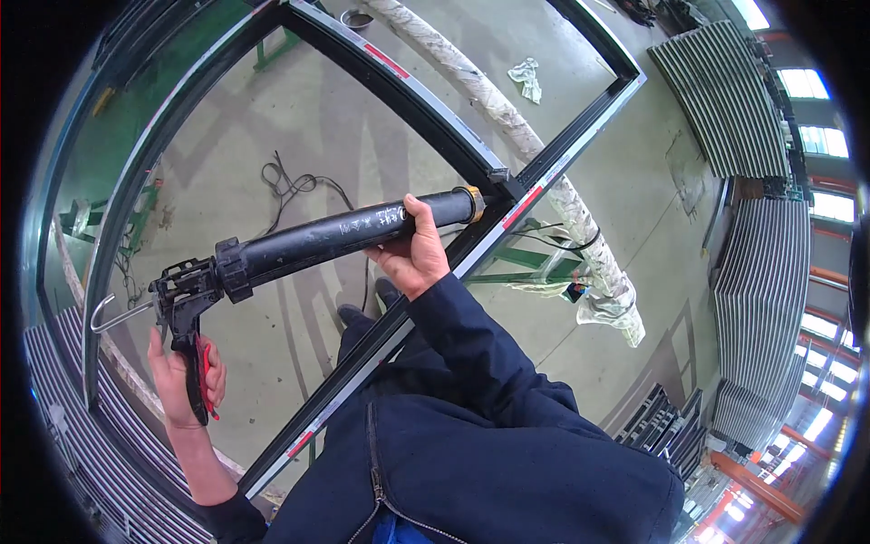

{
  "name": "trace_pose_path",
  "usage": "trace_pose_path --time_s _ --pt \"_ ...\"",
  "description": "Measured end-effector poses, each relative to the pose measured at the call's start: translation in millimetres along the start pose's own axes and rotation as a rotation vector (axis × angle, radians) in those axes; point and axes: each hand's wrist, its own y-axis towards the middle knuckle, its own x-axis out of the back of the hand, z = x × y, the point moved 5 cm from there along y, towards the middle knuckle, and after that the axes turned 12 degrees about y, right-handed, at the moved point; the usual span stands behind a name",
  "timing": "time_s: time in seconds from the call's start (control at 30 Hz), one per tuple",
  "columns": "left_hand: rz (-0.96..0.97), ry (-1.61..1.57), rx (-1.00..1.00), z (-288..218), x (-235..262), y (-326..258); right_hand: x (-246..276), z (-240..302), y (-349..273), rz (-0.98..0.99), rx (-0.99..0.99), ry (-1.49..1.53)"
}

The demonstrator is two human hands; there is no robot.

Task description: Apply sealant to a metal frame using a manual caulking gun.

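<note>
A long black caulking gun (313,234) lies across the view, its orange-ringed front end (476,205) at a corner joint (509,188) of a dark metal frame. My left hand (186,376) is wrapped round the gun's grip and red trigger (207,376), low at the left. Behind the grip, a bent metal rod (116,315) sticks out. Under the barrel near its front, my right hand (417,254) holds it, thumb over the top and fingers beneath. The nozzle tip is hard to make out against the dark frame (385,335).
Green stands (535,265) support the frame. A long plastic-wrapped roll (580,213) passes beneath it. A black cable (294,188) lies on the floor inside the frame, a crumpled cloth (526,80) beyond. Stacked metal profiles (761,258) line the right side.
</note>
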Motion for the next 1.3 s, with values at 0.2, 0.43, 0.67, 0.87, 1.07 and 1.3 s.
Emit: trace_pose_path --time_s 0.2,0.43,0.67,0.87,1.07,1.3 --pt "-0.011 0.007 0.000 -8 -6 -7 -6 2 2 0.134 -0.060 0.010" --pt "-0.014 0.059 -0.038 -18 -16 -15 -8 4 -1 0.122 -0.058 0.091" --pt "-0.098 0.288 -0.128 -53 -37 -32 -19 10 -13 0.218 -0.080 0.165" --pt "-0.159 0.362 -0.244 -85 -63 -45 -31 17 -22 0.307 -0.096 0.172" --pt "-0.100 0.368 -0.151 -112 -87 -69 -40 23 -28 0.341 -0.093 0.244" --pt "-0.232 0.602 -0.275 -112 -50 -128 -52 -25 -44 0.304 -0.231 0.284"
